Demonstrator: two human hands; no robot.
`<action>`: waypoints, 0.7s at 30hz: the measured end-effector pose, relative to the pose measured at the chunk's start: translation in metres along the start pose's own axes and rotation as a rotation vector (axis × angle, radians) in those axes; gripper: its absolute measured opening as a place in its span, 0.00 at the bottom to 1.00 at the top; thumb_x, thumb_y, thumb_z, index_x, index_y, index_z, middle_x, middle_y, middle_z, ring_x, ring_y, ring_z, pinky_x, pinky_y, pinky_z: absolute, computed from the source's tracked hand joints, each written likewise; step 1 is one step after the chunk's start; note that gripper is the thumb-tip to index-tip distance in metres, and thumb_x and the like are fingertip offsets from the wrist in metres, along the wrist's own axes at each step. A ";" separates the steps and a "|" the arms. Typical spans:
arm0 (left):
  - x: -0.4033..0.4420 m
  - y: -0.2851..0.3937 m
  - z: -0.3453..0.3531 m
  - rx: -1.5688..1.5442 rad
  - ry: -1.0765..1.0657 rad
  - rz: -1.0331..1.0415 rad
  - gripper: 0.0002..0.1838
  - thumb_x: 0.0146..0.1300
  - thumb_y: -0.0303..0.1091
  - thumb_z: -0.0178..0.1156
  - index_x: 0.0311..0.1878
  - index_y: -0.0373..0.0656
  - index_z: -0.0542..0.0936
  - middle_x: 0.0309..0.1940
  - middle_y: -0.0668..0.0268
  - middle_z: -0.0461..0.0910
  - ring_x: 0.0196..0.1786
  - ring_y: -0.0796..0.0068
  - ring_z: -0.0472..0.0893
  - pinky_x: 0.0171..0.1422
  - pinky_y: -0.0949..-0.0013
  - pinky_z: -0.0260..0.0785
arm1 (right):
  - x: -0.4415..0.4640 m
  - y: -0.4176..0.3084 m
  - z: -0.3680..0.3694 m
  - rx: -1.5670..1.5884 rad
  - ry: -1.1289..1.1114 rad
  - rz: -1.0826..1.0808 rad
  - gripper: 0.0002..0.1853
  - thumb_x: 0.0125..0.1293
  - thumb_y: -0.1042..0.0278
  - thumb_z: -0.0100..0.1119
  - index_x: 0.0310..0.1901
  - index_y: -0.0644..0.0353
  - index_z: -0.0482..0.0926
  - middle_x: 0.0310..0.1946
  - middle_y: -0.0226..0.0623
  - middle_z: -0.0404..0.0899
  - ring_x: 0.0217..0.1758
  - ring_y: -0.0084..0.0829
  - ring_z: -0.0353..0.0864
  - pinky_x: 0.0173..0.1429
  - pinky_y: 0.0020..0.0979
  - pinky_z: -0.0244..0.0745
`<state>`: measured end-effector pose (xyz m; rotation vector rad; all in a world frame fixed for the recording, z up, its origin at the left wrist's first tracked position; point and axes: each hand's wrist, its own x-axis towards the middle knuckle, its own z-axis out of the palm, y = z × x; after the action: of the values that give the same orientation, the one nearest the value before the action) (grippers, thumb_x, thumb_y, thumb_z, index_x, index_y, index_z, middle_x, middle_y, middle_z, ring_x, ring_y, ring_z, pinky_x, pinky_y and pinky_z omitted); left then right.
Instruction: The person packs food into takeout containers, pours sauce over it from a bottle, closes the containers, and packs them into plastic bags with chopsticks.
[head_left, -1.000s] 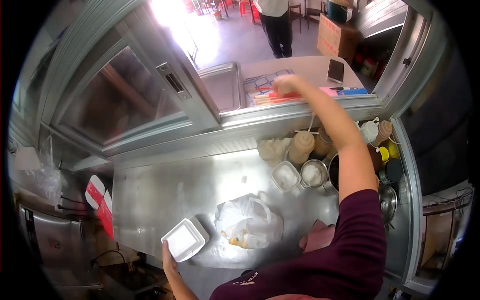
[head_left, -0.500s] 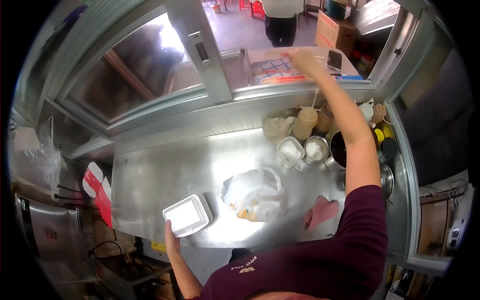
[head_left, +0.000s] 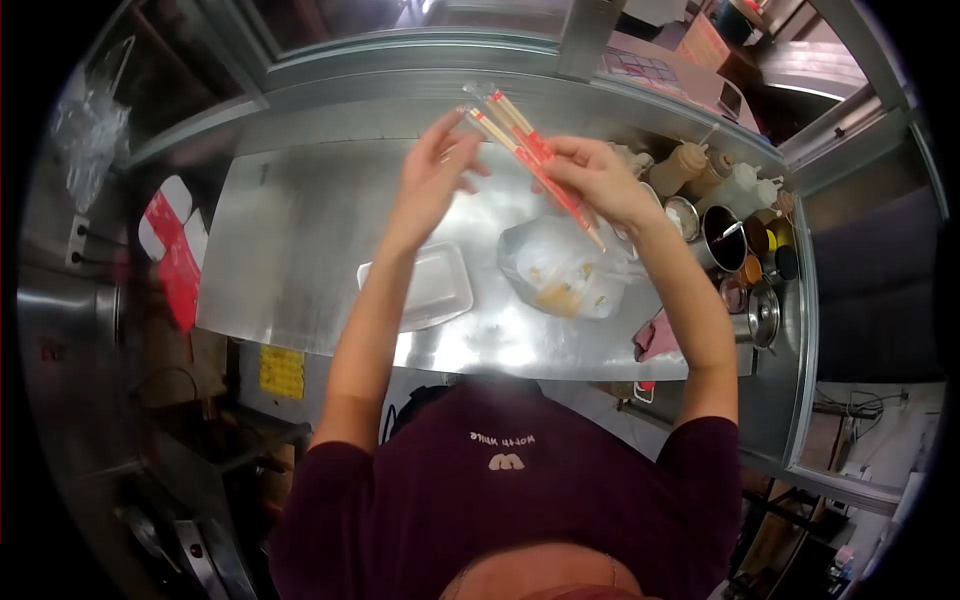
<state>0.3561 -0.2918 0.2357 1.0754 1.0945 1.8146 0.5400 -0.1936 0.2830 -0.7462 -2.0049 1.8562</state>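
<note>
My right hand (head_left: 597, 178) is closed around wrapped disposable chopsticks (head_left: 537, 160) in red and clear sleeves, held up over the counter at a slant. To their left is my left hand (head_left: 440, 165), its fingers spread and slightly blurred, near the upper ends of the chopsticks and apparently holding nothing. Below it, a white foam takeaway box (head_left: 440, 285) rests on the steel counter, partly behind my left forearm. A white plastic bag (head_left: 565, 270) with food showing through sits on the counter under my right hand.
Sauce squeeze bottles (head_left: 680, 168) and a metal pot (head_left: 722, 240) crowd the right end of the counter (head_left: 290, 250). A pink cloth (head_left: 656, 338) lies near the front edge. Red-and-white cartons (head_left: 175, 250) hang at the left. A window frame (head_left: 420, 55) borders the back.
My right hand has come back from the ledge beyond the window with the chopsticks. My left hand has let go of the takeaway box and risen toward the chopsticks. The view has shifted.
</note>
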 end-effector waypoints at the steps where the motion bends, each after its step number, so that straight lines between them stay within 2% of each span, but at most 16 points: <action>1: 0.003 0.000 0.008 -0.007 -0.019 0.000 0.20 0.62 0.37 0.55 0.54 0.35 0.71 0.37 0.65 0.77 0.34 0.81 0.76 0.34 0.79 0.67 | -0.002 0.001 0.005 -0.007 -0.016 0.006 0.15 0.64 0.70 0.49 0.51 0.65 0.71 0.31 0.35 0.79 0.28 0.17 0.75 0.32 0.16 0.70; 4: 0.008 -0.002 0.019 -0.034 -0.043 -0.019 0.16 0.58 0.33 0.58 0.48 0.37 0.74 0.31 0.70 0.78 0.30 0.85 0.73 0.29 0.81 0.64 | -0.010 0.002 0.013 0.020 -0.036 0.061 0.18 0.63 0.71 0.48 0.54 0.66 0.70 0.34 0.37 0.80 0.31 0.19 0.77 0.35 0.18 0.71; 7: 0.005 -0.010 0.024 -0.027 -0.013 -0.075 0.16 0.58 0.34 0.59 0.48 0.36 0.74 0.32 0.69 0.77 0.31 0.84 0.74 0.31 0.80 0.65 | -0.012 0.014 -0.007 0.031 -0.001 0.079 0.18 0.63 0.71 0.49 0.54 0.67 0.70 0.33 0.37 0.80 0.32 0.21 0.77 0.36 0.20 0.72; 10: -0.003 -0.019 0.037 -0.002 0.202 -0.106 0.15 0.59 0.33 0.58 0.47 0.36 0.75 0.33 0.67 0.77 0.32 0.83 0.74 0.33 0.79 0.67 | -0.017 0.017 -0.044 -0.165 0.082 0.041 0.16 0.63 0.72 0.49 0.52 0.66 0.72 0.33 0.35 0.80 0.32 0.22 0.77 0.37 0.23 0.73; 12: -0.021 -0.028 0.038 -0.010 0.241 -0.115 0.15 0.60 0.33 0.56 0.49 0.36 0.73 0.33 0.66 0.76 0.32 0.82 0.74 0.36 0.78 0.68 | -0.019 0.006 -0.094 -0.698 0.249 -0.164 0.13 0.62 0.73 0.49 0.46 0.66 0.76 0.32 0.36 0.79 0.33 0.22 0.77 0.38 0.25 0.72; 13: -0.035 -0.033 0.039 0.026 0.267 -0.123 0.16 0.61 0.32 0.55 0.51 0.36 0.71 0.33 0.66 0.76 0.32 0.82 0.74 0.36 0.79 0.68 | -0.016 -0.001 -0.126 -1.011 0.404 -0.326 0.11 0.60 0.73 0.50 0.43 0.64 0.77 0.32 0.42 0.79 0.34 0.30 0.79 0.39 0.30 0.72; 14: -0.052 -0.038 0.039 0.067 0.297 -0.132 0.17 0.61 0.31 0.54 0.53 0.36 0.70 0.32 0.67 0.76 0.32 0.83 0.74 0.36 0.79 0.67 | 0.000 0.001 -0.171 -1.265 0.577 -0.577 0.12 0.58 0.74 0.51 0.43 0.61 0.78 0.34 0.47 0.78 0.37 0.39 0.78 0.41 0.34 0.71; 15: -0.071 -0.045 0.038 0.089 0.305 -0.144 0.20 0.62 0.29 0.54 0.56 0.37 0.66 0.31 0.67 0.75 0.31 0.83 0.73 0.36 0.80 0.67 | 0.011 -0.001 -0.206 -1.336 0.685 -0.560 0.12 0.58 0.74 0.50 0.43 0.58 0.79 0.37 0.47 0.78 0.39 0.44 0.77 0.42 0.36 0.70; 16: -0.090 -0.052 0.040 0.118 0.356 -0.177 0.20 0.61 0.27 0.53 0.57 0.38 0.65 0.29 0.68 0.75 0.30 0.84 0.72 0.34 0.80 0.66 | 0.026 0.001 -0.251 -1.354 0.629 -0.579 0.12 0.58 0.73 0.50 0.42 0.58 0.79 0.36 0.47 0.78 0.39 0.43 0.77 0.42 0.37 0.70; 18: -0.129 -0.063 0.045 0.150 0.520 -0.329 0.21 0.60 0.26 0.53 0.57 0.40 0.64 0.28 0.69 0.74 0.29 0.84 0.71 0.34 0.79 0.66 | 0.059 0.010 -0.318 -1.597 0.630 -0.359 0.12 0.57 0.72 0.50 0.42 0.57 0.79 0.36 0.47 0.79 0.39 0.43 0.78 0.43 0.37 0.70; 19: -0.144 -0.070 0.045 0.143 0.580 -0.371 0.21 0.60 0.26 0.53 0.57 0.40 0.64 0.28 0.69 0.74 0.29 0.84 0.71 0.34 0.79 0.66 | 0.081 0.023 -0.367 -1.539 0.545 -0.366 0.12 0.57 0.70 0.51 0.42 0.57 0.79 0.37 0.46 0.79 0.40 0.42 0.78 0.43 0.36 0.71; 20: -0.166 -0.076 0.043 0.140 0.656 -0.423 0.21 0.60 0.26 0.53 0.57 0.40 0.64 0.28 0.69 0.74 0.29 0.84 0.71 0.34 0.78 0.66 | 0.105 0.046 -0.391 -1.470 0.442 -0.372 0.12 0.56 0.68 0.52 0.41 0.57 0.80 0.37 0.46 0.79 0.40 0.41 0.79 0.44 0.36 0.71; 21: -0.192 -0.079 0.043 0.139 0.745 -0.480 0.20 0.60 0.26 0.53 0.56 0.40 0.64 0.28 0.69 0.74 0.29 0.84 0.71 0.34 0.78 0.67 | 0.094 0.031 -0.350 -1.485 0.385 -0.127 0.14 0.56 0.64 0.53 0.43 0.60 0.79 0.38 0.45 0.80 0.41 0.37 0.79 0.46 0.33 0.71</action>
<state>0.4794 -0.4215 0.1224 0.1290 1.7479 1.7734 0.6619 0.1490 0.2813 -1.0763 -2.7430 -0.1744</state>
